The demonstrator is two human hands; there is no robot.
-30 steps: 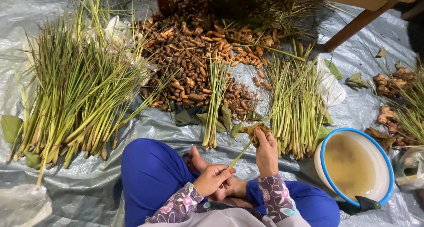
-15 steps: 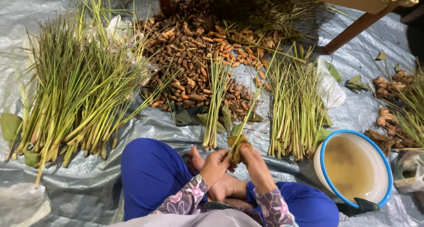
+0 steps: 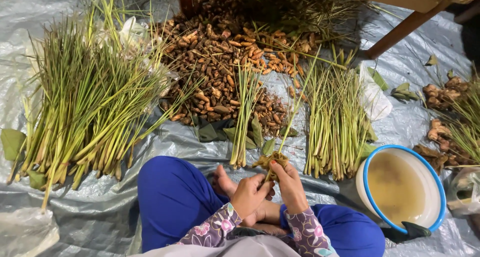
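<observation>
**Two hands close on a single stalk**

Two hands meet just above the crossed legs in blue trousers. The left hand [image 3: 251,193] is curled shut around the brownish base of a long green stalk [image 3: 287,124], and the right hand [image 3: 289,183] pinches the same base from the other side, fingers fully closed with thumb on top. The stalk rises from the grip and leans away over the grey tarp [image 3: 100,222].

By the look of it, the step in hand is stripping or cleaning the root end of this stalk; the next move would call for a firm hold with one hand while the other peels outward.

Just beside the right knee stands a white basin with a blue rim [image 3: 372,159], holding murky water. Beyond the hands lies a small bundle of stalks [image 3: 243,119], with a wider row of stalks [image 3: 337,122] to its right and a large heap of stalks [image 3: 82,112] at the left. Farthest off sits a pile of brown rhizomes [image 3: 220,62].
</observation>
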